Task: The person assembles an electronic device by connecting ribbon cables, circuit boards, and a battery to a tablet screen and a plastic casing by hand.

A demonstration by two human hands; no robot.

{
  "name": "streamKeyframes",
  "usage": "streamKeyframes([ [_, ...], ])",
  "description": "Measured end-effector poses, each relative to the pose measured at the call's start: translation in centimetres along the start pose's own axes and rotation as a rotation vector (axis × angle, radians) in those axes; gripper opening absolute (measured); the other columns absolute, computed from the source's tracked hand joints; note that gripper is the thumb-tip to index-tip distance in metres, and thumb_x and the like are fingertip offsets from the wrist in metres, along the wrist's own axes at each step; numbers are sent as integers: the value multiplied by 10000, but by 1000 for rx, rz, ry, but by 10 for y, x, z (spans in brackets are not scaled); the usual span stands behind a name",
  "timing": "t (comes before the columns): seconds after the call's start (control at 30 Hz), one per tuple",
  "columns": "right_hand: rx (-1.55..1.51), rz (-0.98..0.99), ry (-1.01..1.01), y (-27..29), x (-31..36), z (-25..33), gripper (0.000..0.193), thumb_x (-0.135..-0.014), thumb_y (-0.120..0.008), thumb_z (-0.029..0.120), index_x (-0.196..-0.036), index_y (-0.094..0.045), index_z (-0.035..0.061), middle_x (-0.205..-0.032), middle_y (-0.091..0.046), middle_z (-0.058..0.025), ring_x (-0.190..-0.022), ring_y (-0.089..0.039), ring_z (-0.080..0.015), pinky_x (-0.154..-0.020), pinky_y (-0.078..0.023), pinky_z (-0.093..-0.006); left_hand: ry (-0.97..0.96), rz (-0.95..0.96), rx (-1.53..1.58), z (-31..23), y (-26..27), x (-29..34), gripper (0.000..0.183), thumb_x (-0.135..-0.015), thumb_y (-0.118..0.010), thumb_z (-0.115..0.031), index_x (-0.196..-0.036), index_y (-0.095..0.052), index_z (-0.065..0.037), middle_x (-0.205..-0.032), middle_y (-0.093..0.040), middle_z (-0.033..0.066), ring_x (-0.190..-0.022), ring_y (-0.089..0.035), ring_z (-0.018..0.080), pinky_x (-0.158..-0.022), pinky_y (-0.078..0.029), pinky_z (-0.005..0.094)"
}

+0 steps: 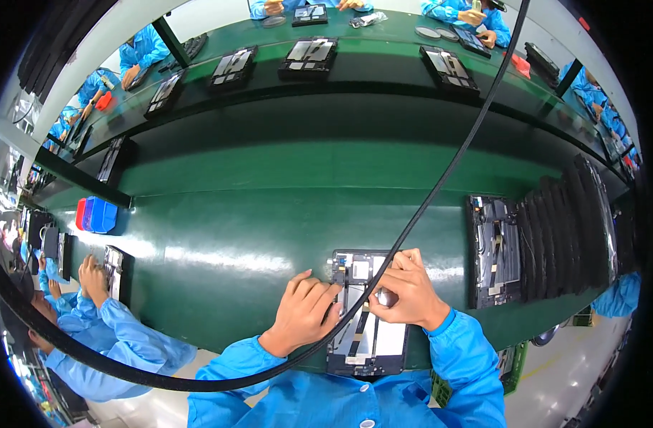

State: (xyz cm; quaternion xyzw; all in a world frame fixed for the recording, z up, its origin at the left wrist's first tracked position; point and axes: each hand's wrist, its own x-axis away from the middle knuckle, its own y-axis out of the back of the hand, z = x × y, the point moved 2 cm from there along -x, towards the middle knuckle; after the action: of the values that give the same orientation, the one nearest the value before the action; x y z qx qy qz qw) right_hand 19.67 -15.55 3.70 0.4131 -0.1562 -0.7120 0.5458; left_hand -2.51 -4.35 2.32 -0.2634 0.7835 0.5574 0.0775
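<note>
An opened tablet [391, 341] lies on the green bench right in front of me, its silver battery plates, dark flex strip and boards exposed. My left hand [304, 312] rests at its left edge, fingers stretched out and a little apart, holding nothing I can see. Over the upper right part of the tablet, my right hand [408, 291] is closed in a pinch. A small greyish, shiny item shows beneath its fingers, but its kind is hidden. A black cable [444, 182] hangs across the view and covers part of the tablet and the space between my hands.
At the right, another opened tablet [496, 250] lies beside a leaning row of black trays [562, 235]. A blue bin [99, 215] and a red bin [81, 213] stand far left. Opened tablets [309, 57] line the raised shelf. A co-worker's hand [92, 280] works at the left.
</note>
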Motion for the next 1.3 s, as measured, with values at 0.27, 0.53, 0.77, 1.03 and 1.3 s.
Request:
streamKeyframes([
  [0.27, 92, -134, -33, 24, 10, -5, 130, -715, -875, 126, -746, -749, 131, -629, -588, 3, -674, -460, -227, -616, -351, -381, -108, -55, 14, 10, -2, -18, 216, -856, -783, -175, -1061, -812, -114, -996, -683, 67, -1018, -641, 296, -1125, -500, 536],
  [0.53, -73, -27, -501, 31, 45, -18, 183, -801, -895, 197, -744, -752, 98, -539, -478, -38, -594, -465, -211, -542, -352, -413, -313, 184, 182, -7, -3, -44, 305, -839, -821, -198, -1131, -844, -113, -1033, -688, 48, -997, -675, 266, -1102, -514, 521],
  [0.77, -274, -91, -545, 30, 51, -25, 230, -830, -882, 128, -713, -695, 64, -561, -528, -37, -598, -528, -167, -553, -390, -371, -252, 242, 384, -41, -12, -32, 264, -875, -800, -204, -1073, -812, -29, -1101, -695, 102, -1047, -651, 313, -934, -527, 458],
  [1.03, -391, -66, -529, 31, 55, -33, 203, -846, -842, 58, -759, -665, 11, -723, -646, -70, -620, -627, -147, -600, -483, -304, -385, 149, 297, -44, -25, -38, 319, -838, -800, -163, -1138, -805, -56, -1106, -746, 65, -1024, -690, 281, -870, -549, 425],
  [1.3, -502, -46, -554, 29, 59, -37, 186, -872, -824, 25, -812, -659, -36, -809, -666, -94, -708, -663, -140, -659, -542, -305, -424, 231, 145, -41, -29, -39, 346, -842, -798, -139, -1174, -796, -40, -934, -707, 56, -896, -662, 230, -812, -506, 410],
])
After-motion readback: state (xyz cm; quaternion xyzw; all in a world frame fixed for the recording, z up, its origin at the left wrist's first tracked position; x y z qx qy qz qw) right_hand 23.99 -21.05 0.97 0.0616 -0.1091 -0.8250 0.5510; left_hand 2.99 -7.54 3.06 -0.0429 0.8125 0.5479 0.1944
